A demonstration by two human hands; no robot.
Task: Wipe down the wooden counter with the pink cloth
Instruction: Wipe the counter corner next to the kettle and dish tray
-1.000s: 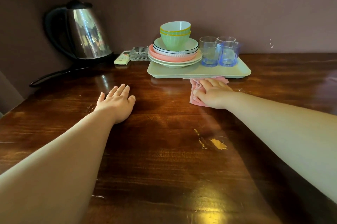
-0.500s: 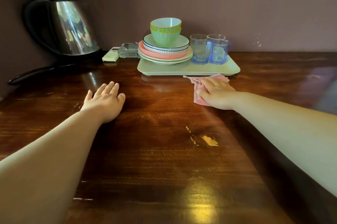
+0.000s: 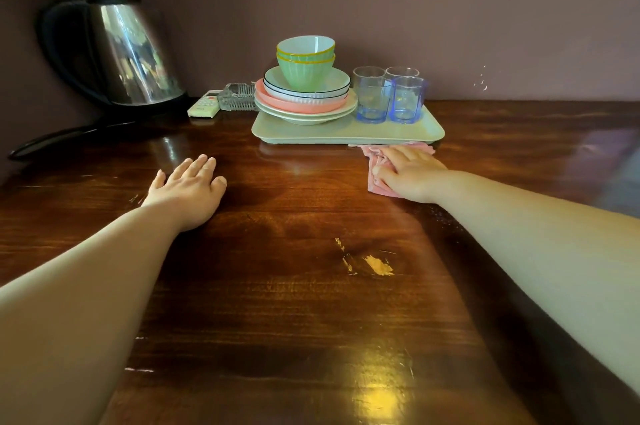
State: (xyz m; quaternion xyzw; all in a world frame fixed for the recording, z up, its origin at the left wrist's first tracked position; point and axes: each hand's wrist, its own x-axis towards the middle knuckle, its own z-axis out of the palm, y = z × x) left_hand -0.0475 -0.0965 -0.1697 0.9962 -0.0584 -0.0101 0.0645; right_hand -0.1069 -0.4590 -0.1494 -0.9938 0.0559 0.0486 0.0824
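My right hand [image 3: 410,171] presses flat on the pink cloth [image 3: 377,179] at two o'clock, hard against the tray [image 3: 346,134], to wipe the desk [image 3: 311,303], while my empty left hand [image 3: 188,187] lies spread at ten o'clock, bracing me.

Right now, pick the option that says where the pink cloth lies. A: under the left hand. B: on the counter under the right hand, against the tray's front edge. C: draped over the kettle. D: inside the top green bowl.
B: the right hand presses the pink cloth flat on the wooden counter, right at the front edge of the pale green tray.
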